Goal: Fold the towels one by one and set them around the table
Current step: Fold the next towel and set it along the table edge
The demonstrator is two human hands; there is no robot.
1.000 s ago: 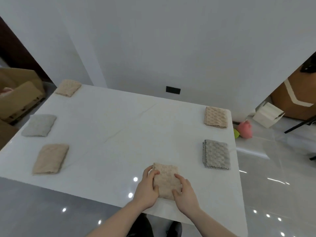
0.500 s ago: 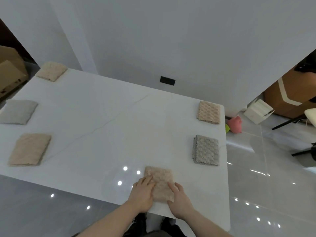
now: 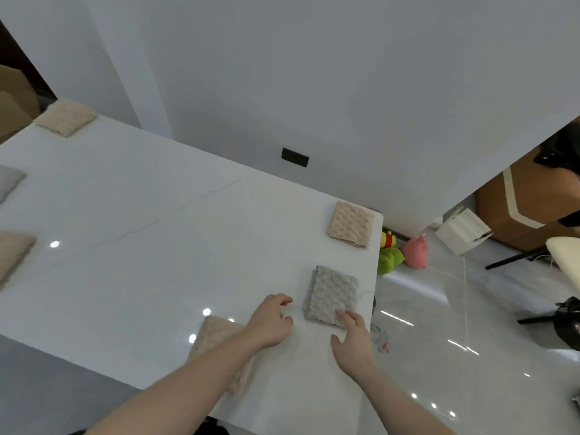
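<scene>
both my hands have left the beige towel (image 3: 219, 337); it lies folded on the tabletop (image 3: 150, 246) under my left forearm. left hand (image 3: 271, 321) hovers loosely curled, empty; right hand (image 3: 353, 340) spread, fingertips touching the grey towel (image 3: 332, 295) near the right edge.

A single wide-angle camera on the person's head looks forward and steeply down, close over the near right corner of the white counter (image 3: 157, 221). Its far edge meets a pale wall, and glossy floor fills the right side. No second view exists.
</scene>
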